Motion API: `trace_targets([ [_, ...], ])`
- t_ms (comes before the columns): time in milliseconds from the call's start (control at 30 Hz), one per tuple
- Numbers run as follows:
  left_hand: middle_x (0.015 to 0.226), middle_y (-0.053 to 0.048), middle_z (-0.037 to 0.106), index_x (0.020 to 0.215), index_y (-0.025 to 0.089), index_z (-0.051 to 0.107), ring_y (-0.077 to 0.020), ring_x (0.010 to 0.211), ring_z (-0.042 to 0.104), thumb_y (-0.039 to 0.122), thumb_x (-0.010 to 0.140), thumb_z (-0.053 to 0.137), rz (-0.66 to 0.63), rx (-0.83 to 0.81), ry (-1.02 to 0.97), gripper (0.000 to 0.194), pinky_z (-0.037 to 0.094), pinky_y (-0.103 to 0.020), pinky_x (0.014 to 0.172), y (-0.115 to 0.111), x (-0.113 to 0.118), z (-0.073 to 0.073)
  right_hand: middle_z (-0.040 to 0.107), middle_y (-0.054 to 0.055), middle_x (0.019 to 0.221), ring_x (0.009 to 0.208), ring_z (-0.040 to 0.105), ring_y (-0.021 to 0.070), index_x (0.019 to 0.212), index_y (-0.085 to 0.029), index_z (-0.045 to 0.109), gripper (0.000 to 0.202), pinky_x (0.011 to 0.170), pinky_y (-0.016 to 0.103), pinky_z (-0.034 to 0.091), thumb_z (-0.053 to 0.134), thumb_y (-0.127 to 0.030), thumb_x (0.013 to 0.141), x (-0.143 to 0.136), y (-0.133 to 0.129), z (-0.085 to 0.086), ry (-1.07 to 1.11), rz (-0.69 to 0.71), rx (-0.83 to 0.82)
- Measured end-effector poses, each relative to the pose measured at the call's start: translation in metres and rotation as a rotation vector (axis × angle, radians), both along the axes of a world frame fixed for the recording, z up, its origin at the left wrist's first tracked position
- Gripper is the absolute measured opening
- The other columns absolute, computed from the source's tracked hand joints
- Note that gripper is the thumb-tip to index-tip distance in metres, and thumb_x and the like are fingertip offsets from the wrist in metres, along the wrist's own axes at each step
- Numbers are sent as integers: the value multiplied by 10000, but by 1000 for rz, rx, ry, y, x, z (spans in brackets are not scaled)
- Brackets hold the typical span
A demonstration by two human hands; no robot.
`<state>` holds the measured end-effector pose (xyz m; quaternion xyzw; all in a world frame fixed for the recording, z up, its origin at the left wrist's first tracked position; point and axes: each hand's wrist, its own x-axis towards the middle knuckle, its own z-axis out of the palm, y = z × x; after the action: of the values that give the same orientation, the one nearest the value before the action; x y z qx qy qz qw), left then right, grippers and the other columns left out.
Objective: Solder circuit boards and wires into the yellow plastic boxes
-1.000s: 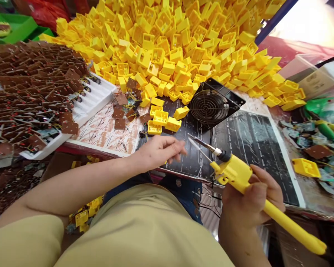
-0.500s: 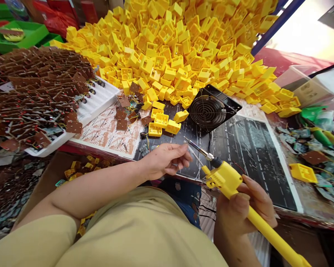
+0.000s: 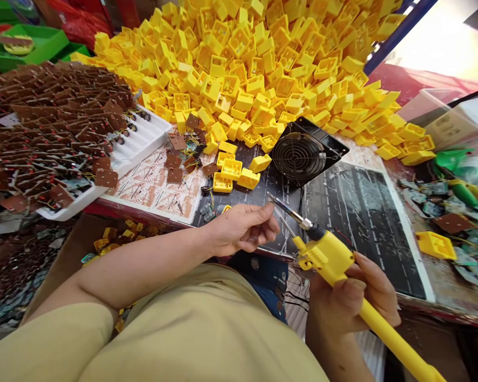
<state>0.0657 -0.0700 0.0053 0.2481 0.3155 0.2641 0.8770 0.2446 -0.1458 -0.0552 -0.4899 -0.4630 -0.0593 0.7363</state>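
Note:
A yellow soldering iron with a metal tip and a thin feed tube is in my right hand, fingers wrapped round its handle. The tip points up and left. My left hand is closed in a pinch right beside the tip and the end of the feed tube. Whatever its fingers hold, if anything, is too small to make out. Just beyond my left hand, several yellow plastic housings lie together on the black mat. A black fan with a round grille stands behind the iron.
A large heap of yellow housings fills the back. At left, brown circuit boards crowd a white foam tray; loose boards lie beside it. Electronic parts and a yellow housing lie at right.
The soldering iron and both hands appear slightly further right in the picture, as the view shifts a little. My left hand stays pinched beside the tip.

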Motion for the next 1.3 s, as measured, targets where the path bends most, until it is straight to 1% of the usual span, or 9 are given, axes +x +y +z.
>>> trace_targets([
  [167, 565, 12, 566, 678, 118, 598, -29, 438, 436, 494, 844, 706, 29, 105, 18, 426, 198, -113, 334, -2, -3, -6, 649, 28, 757, 630, 594, 147, 951, -197, 746, 293, 500, 249, 504, 724, -449, 803, 0, -3, 3, -18, 37, -67],
  [367, 775, -7, 665, 904, 128, 685, -50, 571, 550, 464, 608, 896, 74, 207, 14, 494, 294, -133, 383, -12, -1, -15, 641, 28, 766, 614, 596, 147, 965, -184, 731, 329, 510, 264, 519, 727, -466, 796, -1, -2, 1, -27, 52, -81],
  [533, 765, -39, 685, 801, 103, 715, -73, 609, 597, 522, 588, 895, 68, 209, -39, 503, 365, -144, 398, -15, 5, -12, 644, 28, 748, 615, 589, 140, 971, -180, 733, 316, 501, 248, 505, 728, -443, 796, -1, -2, 0, -48, 62, -85],
  [733, 743, -62, 714, 757, 92, 698, -65, 541, 595, 397, 772, 814, 27, 78, -54, 326, 378, -152, 403, -14, 8, -12, 624, 22, 718, 607, 579, 147, 975, -178, 732, 323, 487, 260, 498, 700, -456, 813, 0, -1, 1, -61, 33, -62],
  [933, 794, -68, 718, 786, 109, 700, -71, 581, 596, 415, 882, 692, -3, 148, -36, 321, 393, -170, 446, -16, 10, -20, 618, 20, 710, 608, 554, 149, 941, -185, 735, 331, 474, 267, 459, 700, -488, 812, 1, 4, -6, -51, 36, -16],
  [1033, 897, -94, 738, 902, 128, 725, -103, 652, 640, 380, 969, 533, -139, 503, 162, 323, 454, -205, 525, -25, -4, -21, 620, 28, 726, 632, 553, 164, 910, -215, 749, 341, 489, 295, 462, 727, -530, 781, 3, 9, -7, -22, -11, 39],
  [1100, 973, -119, 750, 965, 140, 739, -153, 790, 686, 328, 969, 502, -241, 977, 393, 302, 521, -259, 695, -30, -22, -18, 635, 32, 805, 738, 584, 191, 909, -281, 756, 337, 545, 324, 501, 709, -591, 784, 8, 16, -5, 13, -89, 98],
  [1200, 1097, -138, 742, 1053, 170, 738, -239, 1062, 667, 283, 964, 484, -207, 1617, 840, 291, 476, -385, 962, -28, -51, -14, 658, 31, 900, 962, 600, 246, 858, -370, 756, 419, 723, 403, 565, 623, -757, 767, 17, 25, 3, 117, -190, 121],
  [1300, 1391, -165, 600, 1312, 198, 614, -309, 1325, 511, 404, 961, 513, -154, 1842, 1244, 420, 363, -514, 1091, -20, -68, -19, 660, 6, 996, 1122, 575, 296, 801, -385, 742, 586, 847, 448, 569, 684, -895, 517, 22, 28, 11, 317, -169, -11],
])
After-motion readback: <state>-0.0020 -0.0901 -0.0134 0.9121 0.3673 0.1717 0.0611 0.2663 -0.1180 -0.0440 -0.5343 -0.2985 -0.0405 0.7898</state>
